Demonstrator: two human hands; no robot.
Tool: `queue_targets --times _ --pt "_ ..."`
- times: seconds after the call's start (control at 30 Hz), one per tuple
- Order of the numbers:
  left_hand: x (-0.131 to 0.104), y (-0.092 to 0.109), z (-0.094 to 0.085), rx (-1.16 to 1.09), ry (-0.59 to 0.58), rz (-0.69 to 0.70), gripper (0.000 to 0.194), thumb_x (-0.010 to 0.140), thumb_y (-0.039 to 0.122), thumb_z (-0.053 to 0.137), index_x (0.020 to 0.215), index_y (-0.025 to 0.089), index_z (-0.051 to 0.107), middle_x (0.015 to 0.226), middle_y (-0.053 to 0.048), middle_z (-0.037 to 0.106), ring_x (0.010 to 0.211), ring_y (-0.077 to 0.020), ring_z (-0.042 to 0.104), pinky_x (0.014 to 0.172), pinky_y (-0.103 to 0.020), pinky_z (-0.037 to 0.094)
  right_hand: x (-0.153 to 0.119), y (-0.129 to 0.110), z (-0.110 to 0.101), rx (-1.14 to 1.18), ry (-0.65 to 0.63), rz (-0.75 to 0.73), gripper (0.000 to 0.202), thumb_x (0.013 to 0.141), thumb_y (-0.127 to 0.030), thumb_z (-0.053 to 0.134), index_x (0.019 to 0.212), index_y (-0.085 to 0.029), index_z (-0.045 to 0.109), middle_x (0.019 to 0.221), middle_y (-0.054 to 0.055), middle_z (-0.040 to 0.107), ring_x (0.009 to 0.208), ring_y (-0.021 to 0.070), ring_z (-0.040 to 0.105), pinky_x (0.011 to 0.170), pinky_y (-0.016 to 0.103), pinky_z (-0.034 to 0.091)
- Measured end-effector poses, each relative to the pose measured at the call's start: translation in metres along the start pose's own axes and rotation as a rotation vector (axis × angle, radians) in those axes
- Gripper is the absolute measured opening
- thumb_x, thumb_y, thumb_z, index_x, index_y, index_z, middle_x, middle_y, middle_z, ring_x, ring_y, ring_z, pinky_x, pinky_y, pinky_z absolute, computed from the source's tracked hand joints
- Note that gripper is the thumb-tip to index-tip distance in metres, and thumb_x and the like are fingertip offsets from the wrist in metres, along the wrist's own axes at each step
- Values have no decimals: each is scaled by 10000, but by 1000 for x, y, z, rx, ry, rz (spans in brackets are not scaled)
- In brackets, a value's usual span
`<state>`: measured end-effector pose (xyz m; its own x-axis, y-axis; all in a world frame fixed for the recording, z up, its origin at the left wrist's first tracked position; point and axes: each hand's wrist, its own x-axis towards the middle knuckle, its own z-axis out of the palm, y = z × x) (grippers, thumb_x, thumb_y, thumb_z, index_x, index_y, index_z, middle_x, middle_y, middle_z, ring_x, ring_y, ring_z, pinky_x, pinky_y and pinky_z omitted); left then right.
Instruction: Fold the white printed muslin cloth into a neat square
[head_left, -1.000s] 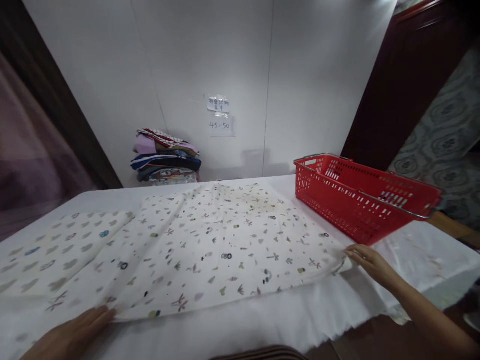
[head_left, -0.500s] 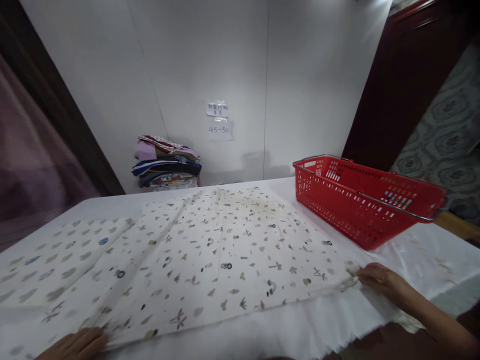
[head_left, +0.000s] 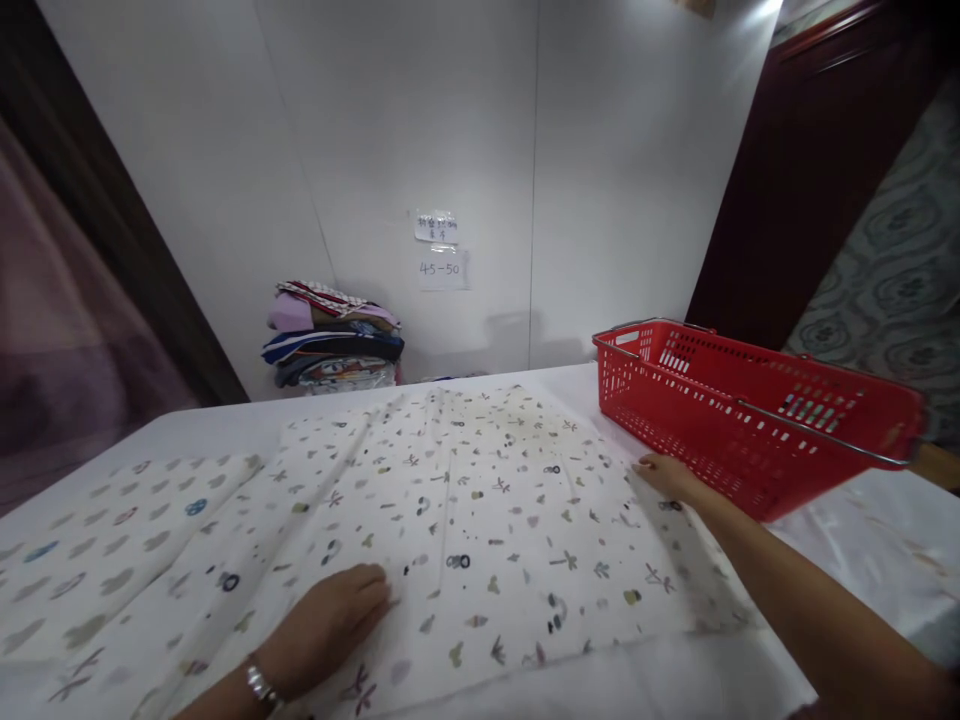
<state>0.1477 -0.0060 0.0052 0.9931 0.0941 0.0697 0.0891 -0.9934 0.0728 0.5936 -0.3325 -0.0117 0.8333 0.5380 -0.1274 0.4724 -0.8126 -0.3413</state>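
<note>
A white cloth [head_left: 465, 520] printed with small plants and shapes lies spread over the table, with some creases on its left part. Above its lower left-centre is my left hand [head_left: 341, 610], a silver bracelet at the wrist; its fingers are held together and bent, and whatever may be under them is hidden. My right hand [head_left: 664, 474] reaches to the cloth's right edge beside the basket. Its fingers are closed together at that edge, but their tips are too small to show a clear grip.
A red basket [head_left: 705, 430] with metal handles stands at the right of the white table [head_left: 180, 428]. Folded clothes [head_left: 334, 335] are stacked at the back left, by the wall. Two paper notes [head_left: 442, 270] are stuck on the wall.
My left hand has moved from the cloth's near left edge up and right over the cloth. My right hand has gone from the near right corner farther back along the right edge.
</note>
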Motion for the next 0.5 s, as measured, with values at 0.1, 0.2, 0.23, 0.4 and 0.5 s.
queue_targets --times 0.1,0.2,0.23,0.4,0.5 --pt "25 16 10 -36 0 73 320 907 290 283 705 207 518 788 -88 625 706 -207 603 627 -354 505 25 -21 0 -107 -59 44 418 805 -416 558 1083 -118 652 1104 136 657 978 244 617 781 286 470" --pt "34 17 22 -52 36 134 281 900 260 310 715 208 515 785 -80 614 717 -206 594 619 -345 493 37 -35 -8 -154 -100 33 409 739 -372 647 1053 -111 657 1045 126 672 886 227 637 704 271 476" --pt "35 16 25 -55 42 146 279 905 247 311 724 207 519 789 -71 612 724 -201 590 621 -336 489 37 -41 -10 -178 -99 29 389 734 -331 651 1046 -100 656 1036 134 671 879 229 638 698 272 474" --pt "34 15 30 -91 79 133 272 933 221 323 783 201 548 844 -29 606 785 -169 562 697 -302 464 5 -103 2 -316 -36 -110 326 816 -175 500 1113 -102 612 1103 191 633 1008 283 601 798 330 436" --pt "33 16 31 -137 128 113 255 934 226 347 787 200 555 858 -20 601 803 -159 546 725 -290 452 -34 -152 32 -347 -79 -258 294 820 -212 514 1085 -164 630 1063 144 660 986 264 611 814 319 425"
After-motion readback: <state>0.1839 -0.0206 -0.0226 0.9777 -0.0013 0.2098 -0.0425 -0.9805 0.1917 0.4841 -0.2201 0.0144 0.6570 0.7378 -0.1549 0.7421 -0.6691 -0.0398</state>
